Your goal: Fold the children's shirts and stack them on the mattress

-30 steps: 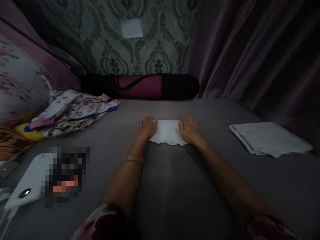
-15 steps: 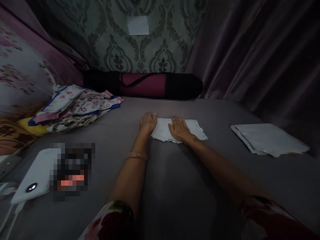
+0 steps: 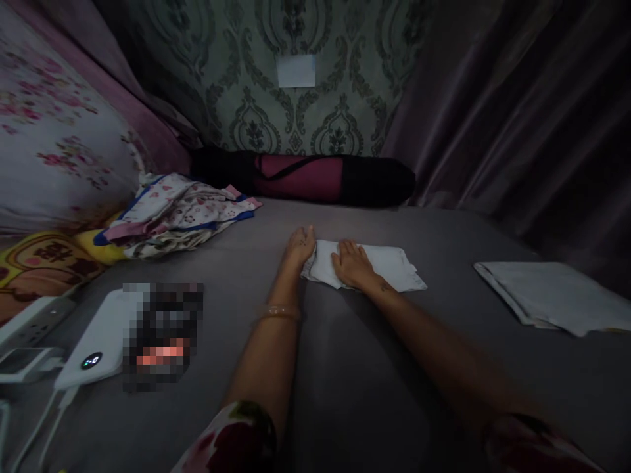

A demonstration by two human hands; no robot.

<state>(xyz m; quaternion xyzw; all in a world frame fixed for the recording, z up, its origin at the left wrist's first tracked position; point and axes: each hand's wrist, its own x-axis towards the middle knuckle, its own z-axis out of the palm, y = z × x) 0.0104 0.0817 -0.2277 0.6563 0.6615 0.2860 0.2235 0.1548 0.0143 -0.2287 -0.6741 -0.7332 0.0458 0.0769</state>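
Grey bedsheet (image 3: 227, 289): white cloth (image 3: 392, 264) looks folded under flat right hand (image 3: 353, 264); left hand (image 3: 300, 248) at edge, grip unclear; far-left printed fabrics (image 3: 183, 207) unfolded.

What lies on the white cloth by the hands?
The right hand rests on the white cloth; the left hand is at its edge. Cloth beneath the right palm is hidden.

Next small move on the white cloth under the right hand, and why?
Probably slide the right hand flat toward the right end of the white cloth: that end looks uneven and lies beyond the palm, while the left hand is at the opposite edge.
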